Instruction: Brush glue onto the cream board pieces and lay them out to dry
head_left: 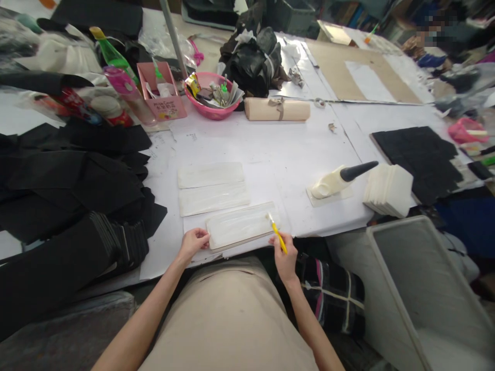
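Observation:
My right hand [286,253] is closed around a yellow-handled brush [278,237]. The bristles touch the right end of a white rectangular panel [240,226] near the table's front edge. At the panel's left end, my left hand [195,243] pinches its lower left corner between thumb and fingers. Two more pale rectangular pieces, an upper one [211,175] and a lower one [214,198], lie just behind the panel. Further right, a cream bottle with a black nozzle [328,183] lies tilted on a small pale sheet, beside a stack of white pieces [389,190].
Black pieces [69,175] are heaped at the left. Behind stand a pink basket [212,98], a pink box [162,93] and a beige roll [277,110]. Black sheets [417,159] lie at the right. A grey bin [386,278] stands below the table's front edge.

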